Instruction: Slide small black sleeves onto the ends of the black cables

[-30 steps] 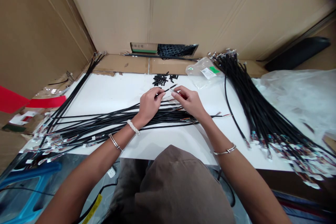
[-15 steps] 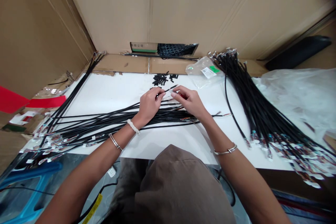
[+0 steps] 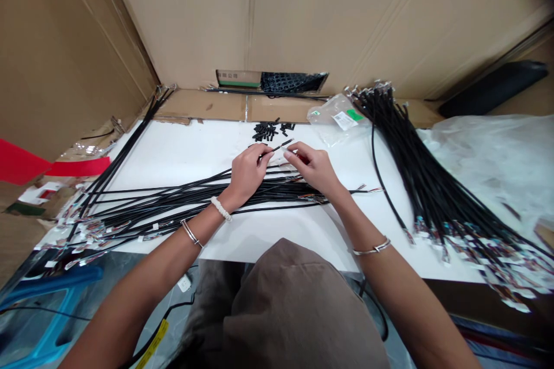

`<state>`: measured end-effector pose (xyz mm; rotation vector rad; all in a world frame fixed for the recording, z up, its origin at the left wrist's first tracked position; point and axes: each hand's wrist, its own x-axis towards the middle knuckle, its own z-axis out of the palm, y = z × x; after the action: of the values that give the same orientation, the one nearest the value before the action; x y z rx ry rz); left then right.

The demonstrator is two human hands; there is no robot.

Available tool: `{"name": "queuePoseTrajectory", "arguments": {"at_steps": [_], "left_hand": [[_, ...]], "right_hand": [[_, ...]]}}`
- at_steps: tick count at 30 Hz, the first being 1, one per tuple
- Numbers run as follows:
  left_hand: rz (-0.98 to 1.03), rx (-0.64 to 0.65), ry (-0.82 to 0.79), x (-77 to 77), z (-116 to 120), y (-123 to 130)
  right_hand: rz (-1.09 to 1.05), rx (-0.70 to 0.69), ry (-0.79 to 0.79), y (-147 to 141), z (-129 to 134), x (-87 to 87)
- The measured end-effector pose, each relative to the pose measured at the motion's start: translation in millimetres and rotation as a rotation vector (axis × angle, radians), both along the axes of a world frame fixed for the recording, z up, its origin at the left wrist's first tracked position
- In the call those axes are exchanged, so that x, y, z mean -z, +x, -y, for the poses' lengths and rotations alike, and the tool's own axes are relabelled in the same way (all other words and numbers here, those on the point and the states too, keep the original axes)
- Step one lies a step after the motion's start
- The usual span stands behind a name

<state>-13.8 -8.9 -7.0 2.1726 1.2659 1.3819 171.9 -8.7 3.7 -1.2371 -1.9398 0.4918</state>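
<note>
My left hand [image 3: 250, 168] pinches a thin black cable [image 3: 282, 145] near its end, which points up and to the right. Close by on the right, my right hand [image 3: 312, 166] has its thumb and index finger near the cable tip. A small red thing [image 3: 304, 158] is tucked under its curled fingers; most of it is hidden. Beneath both hands lies a loose bundle of black cables [image 3: 173, 203] with bare coloured wires at the ends. Just beyond the fingers sits a small pile of short black tube pieces [image 3: 265, 131].
On the right lies a thick bundle of black cables [image 3: 404, 155] with white connectors. A clear plastic bag [image 3: 332, 127] is beside it. More cables [image 3: 125, 150] lie along the left. Cardboard walls [image 3: 311, 17] surround the white table [image 3: 208, 144]. A blue stool [image 3: 56, 317] stands below left.
The right hand's fingertips have moved slightly right, away from the cable end. My left hand keeps its pinch on the cable. The whole view has shifted very slightly.
</note>
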Motion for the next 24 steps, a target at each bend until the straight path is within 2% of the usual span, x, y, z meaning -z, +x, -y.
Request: {"name": "queuePoseTrajectory", "arguments": {"at_steps": [12,24], "left_hand": [[0.088,0.025,0.004,0.4,-1,1],[0.199,0.043,-0.040,0.9,-1,3]], "right_hand": [[-0.071,0.020,0.012,-6,0,2.8],[-0.269,-0.008,-0.091,-14,0,2.5]]}}
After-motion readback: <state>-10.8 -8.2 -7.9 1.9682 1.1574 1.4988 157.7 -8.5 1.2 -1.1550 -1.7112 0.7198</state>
